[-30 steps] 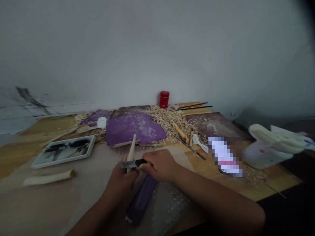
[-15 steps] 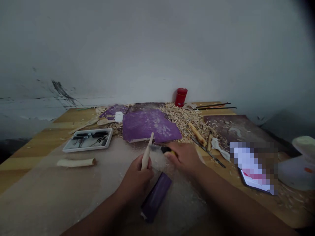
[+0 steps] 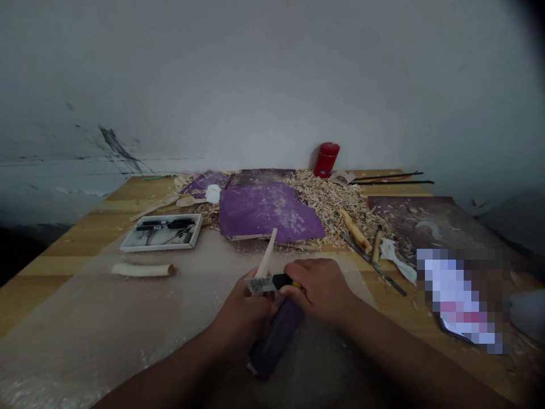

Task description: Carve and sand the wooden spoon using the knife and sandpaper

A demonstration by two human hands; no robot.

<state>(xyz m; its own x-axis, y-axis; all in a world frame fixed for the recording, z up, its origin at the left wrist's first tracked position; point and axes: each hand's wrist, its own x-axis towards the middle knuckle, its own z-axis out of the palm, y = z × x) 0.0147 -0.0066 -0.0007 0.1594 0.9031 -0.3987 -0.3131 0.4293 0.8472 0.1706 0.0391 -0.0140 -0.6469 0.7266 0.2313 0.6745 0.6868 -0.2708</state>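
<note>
"Both grips are clamped: the left hand around a pale, tapered wooden stick, the right hand around a black-and-yellow-handled knife with a flat grey blade."

"Why hold them so?"

"Seemingly to steady the stick, its slim end pointing far, while the blade crosses it just beside the left hand. Whether it bites, I cannot tell."

"Where's the stick, exactly?"

"Mid-scene, above a wrinkled, translucent plastic sheet, perhaps spread to guard the striped wooden table."

"And beyond?"

"Curly, pale wood shavings heap far, beside a flat, dusty purple sheet."
</note>
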